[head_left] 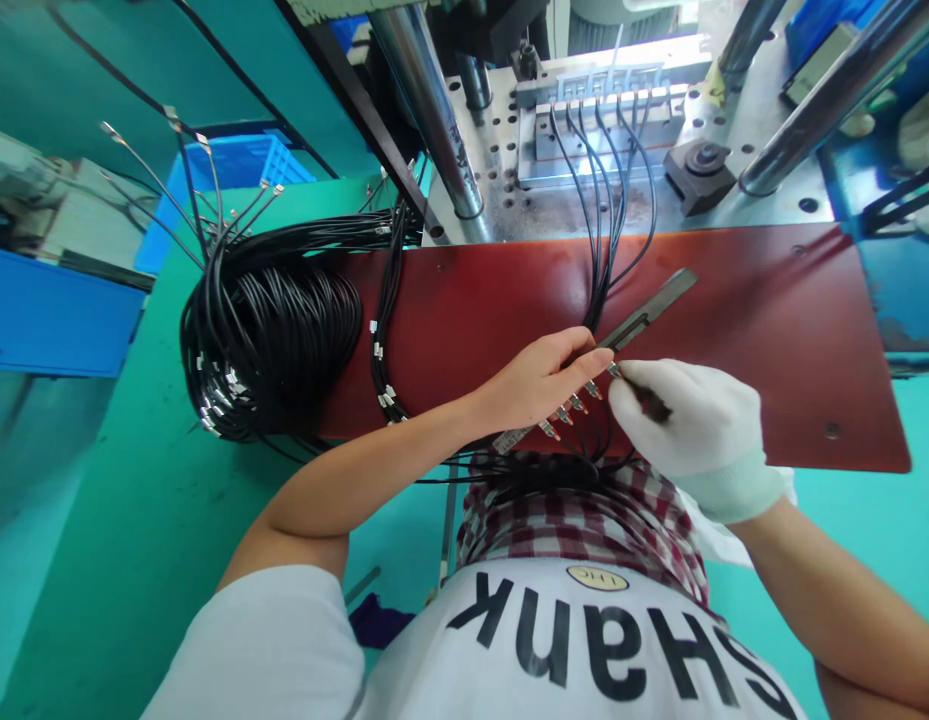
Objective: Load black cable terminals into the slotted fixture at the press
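Observation:
My bare left hand is closed on a flat, slotted metal bar, which lies aslant over the red board. Several small metal cable connectors stick out in a row along the bar's near side, below my fingers. My right hand, in a white glove, pinches at the last cable connector at the right end of that row. Something dark shows between the gloved fingers; I cannot make out what. Black cables hang over my lap under the bar.
The red board spans in front of me. Behind it, a press with steel posts holds a metal mould with several black cables running out. A big coil of black cable lies left, near a blue crate.

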The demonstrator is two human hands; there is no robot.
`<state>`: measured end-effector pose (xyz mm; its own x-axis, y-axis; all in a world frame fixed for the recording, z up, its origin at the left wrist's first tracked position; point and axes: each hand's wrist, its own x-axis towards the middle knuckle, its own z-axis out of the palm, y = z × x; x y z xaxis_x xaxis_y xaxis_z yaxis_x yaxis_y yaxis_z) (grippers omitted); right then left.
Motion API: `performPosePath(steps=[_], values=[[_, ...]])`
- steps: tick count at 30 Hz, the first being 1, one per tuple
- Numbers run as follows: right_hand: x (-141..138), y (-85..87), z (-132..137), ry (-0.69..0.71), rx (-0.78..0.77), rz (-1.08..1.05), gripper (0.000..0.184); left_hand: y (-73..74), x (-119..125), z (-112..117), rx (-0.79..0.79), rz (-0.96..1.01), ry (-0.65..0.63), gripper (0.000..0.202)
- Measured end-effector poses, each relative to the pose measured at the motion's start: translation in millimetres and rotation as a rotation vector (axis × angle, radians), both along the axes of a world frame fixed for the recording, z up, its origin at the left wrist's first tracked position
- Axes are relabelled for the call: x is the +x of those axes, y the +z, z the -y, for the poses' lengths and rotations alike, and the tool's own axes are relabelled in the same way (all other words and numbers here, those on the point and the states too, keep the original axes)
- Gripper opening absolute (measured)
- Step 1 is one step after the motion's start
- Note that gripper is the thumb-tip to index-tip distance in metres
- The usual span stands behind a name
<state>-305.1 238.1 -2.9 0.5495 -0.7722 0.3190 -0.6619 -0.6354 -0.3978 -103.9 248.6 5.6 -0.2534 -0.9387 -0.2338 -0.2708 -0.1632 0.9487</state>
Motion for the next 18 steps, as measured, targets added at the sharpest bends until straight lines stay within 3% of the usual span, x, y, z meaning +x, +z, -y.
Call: performPosePath(steps=[4,14,16,18], values=[[-0.4,0.0,1.5,0.012,-0.011,0.006,0.013,1.0,-0.1,-0.1,-0.003,0.004,-0.01,0.041],[-12.7,12.1,10.7,0.02,0.186,0.031,0.018,-1.5,1.1,0.6,-0.018,0.037,-0.029,0.038],[-21.2,20.2,23.9,0.016,0.116,0.007,0.026,-0.4,-0.6,0.8,0.014,0.043,-0.05,0.038],[-27.2,26.7,39.3,0.09,-0.075,-0.143,0.031,1.9,-4.7,2.3,0.046,0.044,-0.09,0.036]])
